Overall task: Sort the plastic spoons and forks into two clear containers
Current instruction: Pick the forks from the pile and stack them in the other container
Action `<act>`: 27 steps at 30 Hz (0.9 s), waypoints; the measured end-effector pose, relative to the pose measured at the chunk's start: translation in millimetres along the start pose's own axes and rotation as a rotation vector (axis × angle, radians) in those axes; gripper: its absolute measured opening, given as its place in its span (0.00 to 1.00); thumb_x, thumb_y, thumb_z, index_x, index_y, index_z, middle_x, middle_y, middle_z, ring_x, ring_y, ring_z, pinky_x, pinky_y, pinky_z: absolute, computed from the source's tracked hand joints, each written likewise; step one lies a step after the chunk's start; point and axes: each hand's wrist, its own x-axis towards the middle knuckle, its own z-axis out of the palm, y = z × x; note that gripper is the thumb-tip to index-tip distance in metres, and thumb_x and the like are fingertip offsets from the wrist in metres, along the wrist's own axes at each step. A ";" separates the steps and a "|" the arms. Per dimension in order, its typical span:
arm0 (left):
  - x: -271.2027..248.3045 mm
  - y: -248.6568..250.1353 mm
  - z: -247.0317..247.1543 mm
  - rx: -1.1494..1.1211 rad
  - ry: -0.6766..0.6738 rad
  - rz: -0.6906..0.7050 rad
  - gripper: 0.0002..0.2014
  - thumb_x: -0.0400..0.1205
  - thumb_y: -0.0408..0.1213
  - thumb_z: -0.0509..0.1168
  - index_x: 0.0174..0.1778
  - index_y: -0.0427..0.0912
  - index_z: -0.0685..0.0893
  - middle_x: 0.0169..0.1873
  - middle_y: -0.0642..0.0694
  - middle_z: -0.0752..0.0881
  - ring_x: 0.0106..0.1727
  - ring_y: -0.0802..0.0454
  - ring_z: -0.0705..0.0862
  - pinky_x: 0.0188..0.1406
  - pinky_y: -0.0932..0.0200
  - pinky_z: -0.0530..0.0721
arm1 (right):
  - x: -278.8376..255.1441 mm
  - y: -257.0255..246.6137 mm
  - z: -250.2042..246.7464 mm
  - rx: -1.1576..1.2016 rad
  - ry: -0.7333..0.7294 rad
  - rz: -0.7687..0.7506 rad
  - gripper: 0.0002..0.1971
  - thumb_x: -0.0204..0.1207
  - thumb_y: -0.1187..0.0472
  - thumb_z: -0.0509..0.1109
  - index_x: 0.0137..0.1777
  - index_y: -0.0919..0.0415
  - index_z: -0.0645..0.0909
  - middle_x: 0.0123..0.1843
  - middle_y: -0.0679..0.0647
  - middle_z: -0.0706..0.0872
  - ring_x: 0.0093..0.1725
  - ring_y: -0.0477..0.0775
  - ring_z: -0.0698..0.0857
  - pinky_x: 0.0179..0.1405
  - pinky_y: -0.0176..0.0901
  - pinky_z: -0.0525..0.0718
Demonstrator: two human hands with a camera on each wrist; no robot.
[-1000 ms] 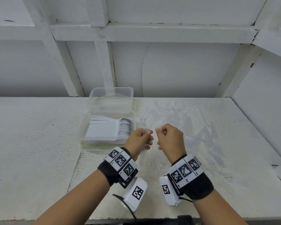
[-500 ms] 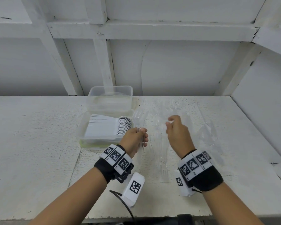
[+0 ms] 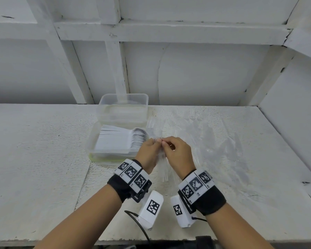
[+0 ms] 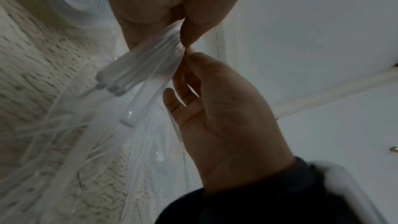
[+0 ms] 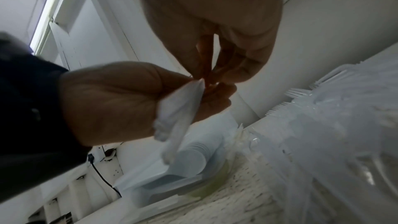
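Note:
My left hand (image 3: 155,141) grips a bundle of clear plastic forks (image 4: 140,67) by the neck, handles hanging down. My right hand (image 3: 164,143) meets it and pinches one more clear fork (image 4: 137,108) against the bundle's top. In the right wrist view the right hand's fingertips (image 5: 215,76) close on the bundle (image 5: 178,117) held in the left hand (image 5: 112,100). The near clear container (image 3: 92,151) holds a neat stack of white spoons (image 3: 126,139). Behind it stands the second clear container (image 3: 123,99). Loose clear forks (image 3: 205,137) lie on the table to the right.
The white table (image 3: 34,159) runs to a white panelled wall at the back and a side wall on the right. A black cable (image 3: 142,229) hangs at the table's front edge. The forks pile (image 5: 323,108) spreads just right of my hands.
My right hand reached out to the pile of loose forks, then came back to the left hand. The left hand kept its bundle and stayed beside the spoon container.

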 end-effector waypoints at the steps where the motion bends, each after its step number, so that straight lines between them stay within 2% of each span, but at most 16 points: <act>1: -0.6 0.3 -0.7 0.004 -0.016 -0.004 0.16 0.88 0.31 0.50 0.45 0.33 0.82 0.36 0.42 0.87 0.35 0.55 0.88 0.35 0.64 0.85 | -0.2 -0.5 -0.5 0.044 -0.021 0.020 0.08 0.79 0.64 0.65 0.53 0.62 0.85 0.46 0.51 0.86 0.44 0.44 0.81 0.46 0.26 0.77; 4: -1.5 2.0 -1.6 -0.011 -0.036 -0.012 0.15 0.88 0.31 0.50 0.46 0.33 0.82 0.36 0.43 0.89 0.38 0.52 0.88 0.39 0.59 0.85 | -1.7 -1.9 -1.4 0.171 -0.054 0.098 0.06 0.80 0.64 0.64 0.51 0.59 0.82 0.40 0.44 0.84 0.40 0.41 0.82 0.44 0.35 0.82; 9: -1.1 0.7 -2.6 0.014 -0.048 -0.015 0.14 0.88 0.30 0.50 0.45 0.34 0.81 0.33 0.45 0.90 0.35 0.54 0.89 0.36 0.63 0.87 | -2.3 0.2 -2.8 0.246 -0.076 0.141 0.09 0.79 0.65 0.65 0.56 0.59 0.83 0.46 0.50 0.86 0.48 0.46 0.84 0.46 0.29 0.82; 13: -0.8 0.8 -2.9 0.042 -0.046 -0.006 0.15 0.88 0.29 0.49 0.43 0.34 0.80 0.31 0.45 0.89 0.33 0.54 0.88 0.31 0.63 0.85 | -5.3 1.0 -4.0 0.297 -0.080 0.142 0.12 0.78 0.69 0.66 0.59 0.62 0.84 0.45 0.51 0.86 0.45 0.46 0.85 0.43 0.28 0.84; 17: -4.7 3.5 1.4 0.060 -0.068 -0.005 0.16 0.87 0.28 0.49 0.40 0.34 0.80 0.27 0.47 0.89 0.30 0.57 0.88 0.31 0.65 0.86 | -7.8 -0.1 -3.4 0.217 -0.033 0.113 0.12 0.79 0.68 0.65 0.60 0.61 0.83 0.45 0.49 0.86 0.43 0.41 0.83 0.44 0.27 0.83; 20: -5.0 4.1 3.5 0.087 -0.048 0.001 0.17 0.88 0.29 0.49 0.39 0.34 0.80 0.25 0.48 0.88 0.29 0.59 0.88 0.31 0.67 0.85 | -8.9 -2.4 -3.2 0.132 0.021 0.053 0.13 0.79 0.67 0.64 0.61 0.62 0.84 0.51 0.52 0.88 0.49 0.45 0.84 0.50 0.30 0.81; 22: -4.1 4.2 2.9 0.069 -0.032 0.001 0.15 0.88 0.30 0.50 0.43 0.33 0.80 0.29 0.47 0.89 0.33 0.57 0.89 0.36 0.63 0.87 | -9.0 -3.4 -4.5 0.103 0.073 0.036 0.13 0.80 0.66 0.63 0.61 0.63 0.84 0.54 0.55 0.88 0.53 0.49 0.85 0.53 0.32 0.80; 25: -2.4 3.2 -0.6 0.023 0.017 -0.006 0.08 0.87 0.32 0.54 0.46 0.35 0.76 0.35 0.46 0.90 0.42 0.52 0.88 0.55 0.48 0.84 | -5.8 -2.9 -7.6 -0.017 0.145 0.012 0.14 0.81 0.66 0.62 0.64 0.64 0.81 0.56 0.59 0.86 0.55 0.52 0.84 0.50 0.27 0.73; 26: -2.2 2.6 -1.2 0.019 0.031 -0.009 0.06 0.86 0.32 0.56 0.47 0.35 0.76 0.37 0.45 0.90 0.43 0.51 0.88 0.56 0.47 0.83 | -5.1 -3.3 -7.8 -0.064 0.145 -0.001 0.15 0.81 0.66 0.61 0.65 0.64 0.81 0.56 0.59 0.85 0.55 0.53 0.83 0.49 0.28 0.73; 27: -2.5 2.4 -1.2 0.014 0.034 -0.008 0.06 0.86 0.32 0.56 0.48 0.35 0.77 0.37 0.45 0.89 0.42 0.52 0.88 0.51 0.50 0.86 | -4.6 -4.2 -7.1 -0.109 0.134 -0.015 0.15 0.82 0.65 0.60 0.66 0.63 0.80 0.56 0.60 0.85 0.54 0.54 0.83 0.49 0.29 0.73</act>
